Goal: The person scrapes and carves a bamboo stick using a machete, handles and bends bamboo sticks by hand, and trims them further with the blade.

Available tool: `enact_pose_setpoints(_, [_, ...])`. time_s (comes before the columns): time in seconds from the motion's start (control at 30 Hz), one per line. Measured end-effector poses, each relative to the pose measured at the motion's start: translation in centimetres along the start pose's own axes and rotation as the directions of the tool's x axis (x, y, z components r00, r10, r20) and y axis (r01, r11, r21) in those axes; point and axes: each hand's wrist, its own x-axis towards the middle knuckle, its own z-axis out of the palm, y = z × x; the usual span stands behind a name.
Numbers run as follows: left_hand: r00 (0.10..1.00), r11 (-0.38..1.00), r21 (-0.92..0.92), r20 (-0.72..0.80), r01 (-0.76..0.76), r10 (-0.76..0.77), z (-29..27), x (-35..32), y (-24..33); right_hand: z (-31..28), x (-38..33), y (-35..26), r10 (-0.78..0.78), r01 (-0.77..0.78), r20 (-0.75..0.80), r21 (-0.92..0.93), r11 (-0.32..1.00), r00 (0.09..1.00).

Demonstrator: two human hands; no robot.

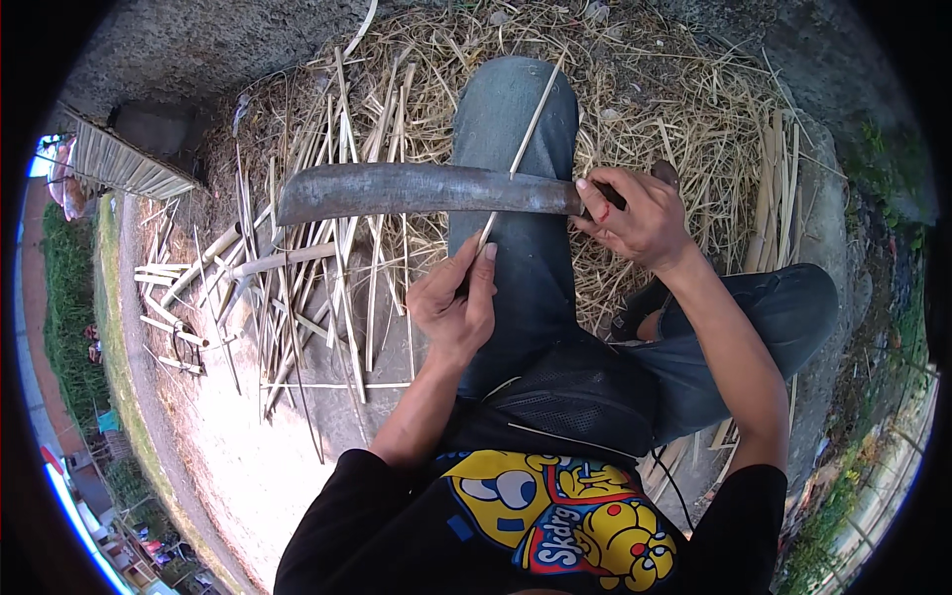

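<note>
My right hand (635, 213) is closed round the handle of a machete (397, 190). Its long, dark, worn blade points left and lies across above my raised knee in blue jeans (518, 109). Between the thumb and fingers of my left hand (456, 297) is the near end of a thin bamboo strip (536, 116). The strip runs up and slightly right over the knee, and the blade crosses over its middle. A red mark shows on a finger of my right hand. Most of the machete's handle is hidden by my fingers.
Long bamboo strips (342, 129) lie heaped to the left, with short cut bamboo pieces (174, 337) farther out. Pale shavings (684, 89) cover the ground around my knee. More split bamboo (773, 198) lies at the right. A rough grey wall (228, 45) stands at the far side.
</note>
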Motion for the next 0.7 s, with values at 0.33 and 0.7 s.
enact_pose_setpoints(0.33, [1.000,1.000,0.008,-0.007,-0.019,0.019,-0.3,-0.6,0.0,0.3,0.1,-2.1,-0.035,0.036,-0.009,0.057,0.998,0.999])
enact_pose_setpoints(0.7, [0.999,0.999,0.001,-0.002,0.034,-0.034,-0.4,-0.6,-0.3,0.4,-0.4,-0.7,-0.045,0.043,0.045,0.035,0.998,0.998])
